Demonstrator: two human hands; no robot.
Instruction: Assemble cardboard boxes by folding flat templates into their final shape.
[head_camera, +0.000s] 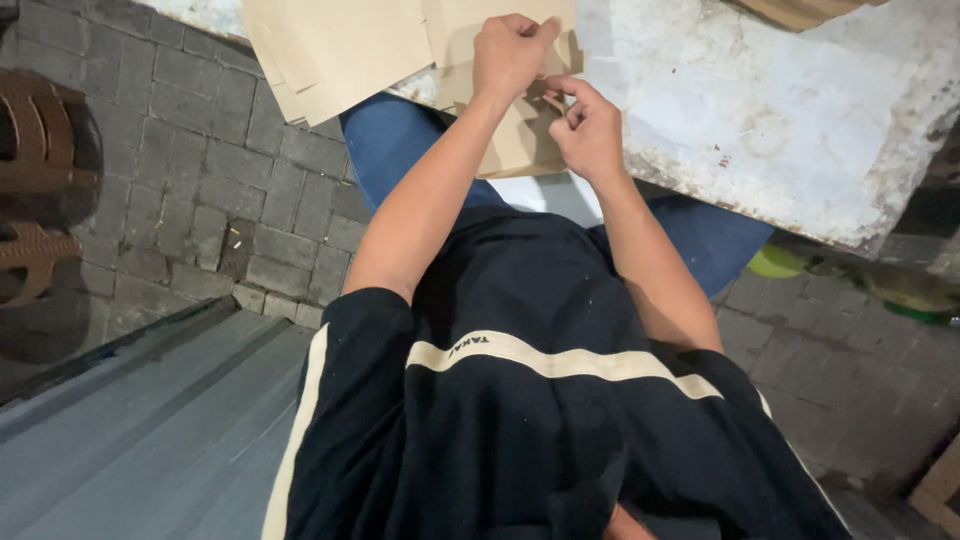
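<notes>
My right hand (590, 130) pinches an edge of the brown paper piece (520, 140), fingers narrow; my left hand (510, 55) is closed on its far part. It overhangs the worktop (760, 110) edge above my knees. Thin, smooth paper could tear or crease crookedly if I pull unevenly. Beyond lie flat paper sheets (335, 50) on rough, chipped white surface.

1 head cam, steep downward, close
</notes>
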